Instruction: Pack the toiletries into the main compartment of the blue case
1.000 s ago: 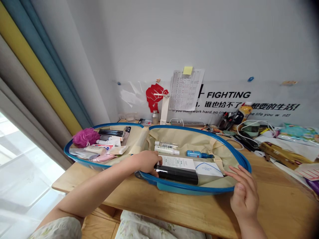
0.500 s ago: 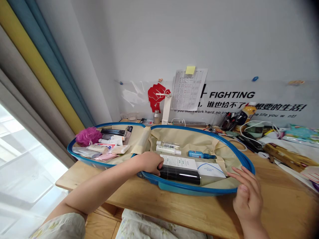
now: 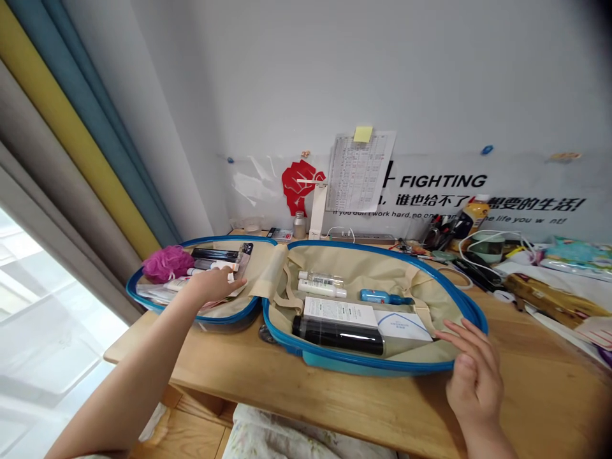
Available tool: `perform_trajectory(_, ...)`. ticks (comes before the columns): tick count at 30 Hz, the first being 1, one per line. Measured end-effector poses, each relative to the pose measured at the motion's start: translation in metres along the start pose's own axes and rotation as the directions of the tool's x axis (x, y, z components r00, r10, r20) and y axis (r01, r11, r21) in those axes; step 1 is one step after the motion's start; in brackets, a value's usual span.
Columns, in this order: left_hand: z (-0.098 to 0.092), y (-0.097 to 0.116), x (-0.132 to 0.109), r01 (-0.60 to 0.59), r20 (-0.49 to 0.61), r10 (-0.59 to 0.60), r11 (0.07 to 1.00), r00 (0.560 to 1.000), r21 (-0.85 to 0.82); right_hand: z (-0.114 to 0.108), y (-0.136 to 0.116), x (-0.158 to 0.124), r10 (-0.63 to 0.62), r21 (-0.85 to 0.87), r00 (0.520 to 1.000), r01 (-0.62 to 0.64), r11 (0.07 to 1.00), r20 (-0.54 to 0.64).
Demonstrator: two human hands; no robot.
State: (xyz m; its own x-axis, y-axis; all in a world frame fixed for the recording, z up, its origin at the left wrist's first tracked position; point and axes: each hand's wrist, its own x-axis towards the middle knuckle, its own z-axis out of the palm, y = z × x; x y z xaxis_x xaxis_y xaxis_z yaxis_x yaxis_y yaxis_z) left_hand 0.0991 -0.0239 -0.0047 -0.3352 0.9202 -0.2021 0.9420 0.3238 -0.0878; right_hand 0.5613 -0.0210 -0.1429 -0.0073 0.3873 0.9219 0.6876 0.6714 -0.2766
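Note:
An open blue-rimmed suitcase (image 3: pixel 377 368) lies on the wooden table. My left hand (image 3: pixel 215 284) reaches over its left half with fingers apart, above small tubes and packets, beside a purple bath puff (image 3: pixel 167 264); whether it touches any of them is unclear. My right hand (image 3: pixel 473 366) is spread at the right rim, holding nothing. In the right half lie a black cylinder (image 3: pixel 339 336), a white printed box (image 3: pixel 338 312), a white box with blue lines (image 3: pixel 402 325), a blue bottle (image 3: pixel 385 297), a white bottle (image 3: pixel 321 289) and a clear bottle (image 3: pixel 320 278).
A silver-capped bottle (image 3: pixel 299 225) and a white lamp (image 3: pixel 318 211) stand behind the suitcase. On the right are a yellow bottle (image 3: pixel 471 220), a gold pouch (image 3: pixel 549 296), pens and cables. A curtain (image 3: pixel 86 121) hangs at the left.
My left hand has moved from the near end of the black cylinder to above the items in the left half. The cylinder's whole length now shows. My right hand has stayed at the rim.

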Motion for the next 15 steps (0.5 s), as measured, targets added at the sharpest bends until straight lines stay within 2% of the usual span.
perform_trajectory(3, 0.011, -0.005, 0.005, 0.030, 0.040, -0.030, 1.000, 0.999, -0.008, 0.000, 0.001, 0.000, 0.001, 0.004, 1.000, -0.001, 1.000, 0.000)
perform_trajectory(8, 0.019, -0.003, 0.007, 0.063, 0.024, -0.062, 0.998, 0.998, -0.012, -0.001, 0.000, 0.000, 0.007, 0.002, 1.000, -0.006, 1.000, -0.004)
perform_trajectory(12, 0.022, -0.006, 0.007, 0.041, -0.031, -0.042, 0.999, 0.999, -0.014, -0.001, 0.001, -0.001, 0.008, 0.012, 1.000, -0.008, 1.000, 0.007)
perform_trajectory(15, 0.016, -0.008, 0.001, 0.046, -0.120, -0.047, 0.999, 0.992, -0.010, -0.001, 0.002, -0.002, 0.010, 0.012, 1.000, -0.010, 1.000, 0.007)
